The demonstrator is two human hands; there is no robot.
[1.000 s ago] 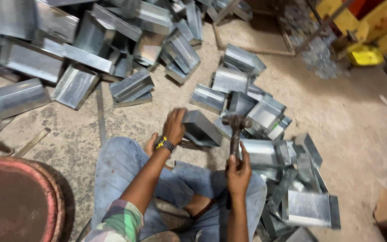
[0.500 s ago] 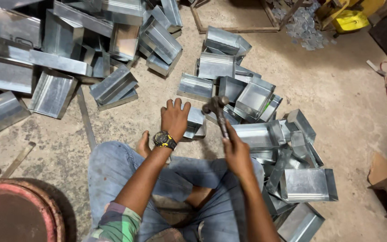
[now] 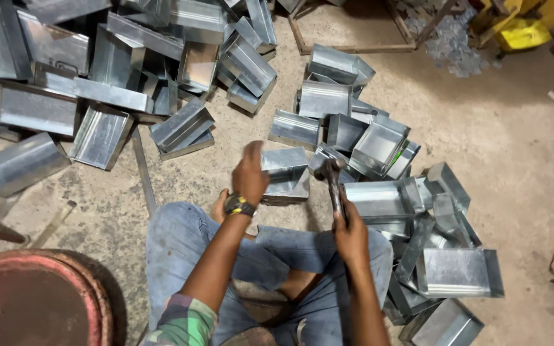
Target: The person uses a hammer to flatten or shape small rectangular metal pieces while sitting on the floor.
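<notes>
Head view: hammering step, by the look of it. Right hand (image 3: 352, 236) clenched tight round the dark hammer (image 3: 332, 182), hammer head up just right of the shiny grey folded sheet-metal box (image 3: 286, 174). Left hand (image 3: 249, 174) pressed on that box's left end, fingers blurred, grip hard to tell. Box flat on the dusty concrete floor (image 3: 508, 160), just past the knees. Next move probably needs a straight hit, away from the fingers. Sharp tin edges all round: heap of more tin boxes (image 3: 379, 192) right of the box, another pile (image 3: 104, 83) up left. Open floor far right of the box.
</notes>
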